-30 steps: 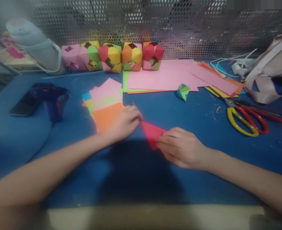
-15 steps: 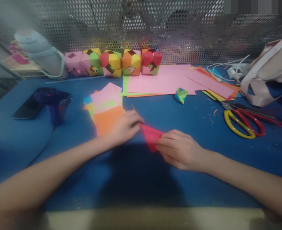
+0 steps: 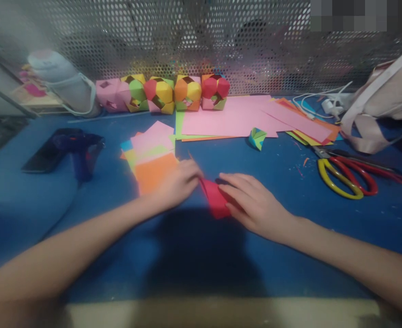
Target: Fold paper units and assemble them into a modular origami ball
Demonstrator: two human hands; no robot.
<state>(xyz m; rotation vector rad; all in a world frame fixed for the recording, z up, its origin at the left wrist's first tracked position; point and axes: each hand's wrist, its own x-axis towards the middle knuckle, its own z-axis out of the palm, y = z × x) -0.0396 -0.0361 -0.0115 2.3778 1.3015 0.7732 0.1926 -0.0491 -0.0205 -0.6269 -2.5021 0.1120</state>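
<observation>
A small folded piece of red paper (image 3: 216, 200) lies on the blue table between my hands. My left hand (image 3: 183, 180) pinches its upper left corner, the fingers closed. On the other side my right hand (image 3: 255, 200) has its fingers stretched out and apart, the tips over the paper's right edge. Just beyond my left hand is a loose stack of coloured paper squares (image 3: 153, 168), orange on top in front and pink behind. A small folded green and blue paper piece (image 3: 257, 138) sits farther back, right of centre.
Folded paper balls (image 3: 159, 94) stand in a row at the back, beside pink sheets (image 3: 228, 118). Scissors (image 3: 340, 177) with yellow and red handles lie right. At left are a blue glue gun (image 3: 81, 155), a phone (image 3: 47, 152) and a bottle (image 3: 62, 84). A bag (image 3: 388, 95) stands far right.
My right hand's fingers have opened and spread, where they were pressed together on the red paper. The red paper's outline has changed from a pointed triangle to a blunter shape. My left hand stays at its corner.
</observation>
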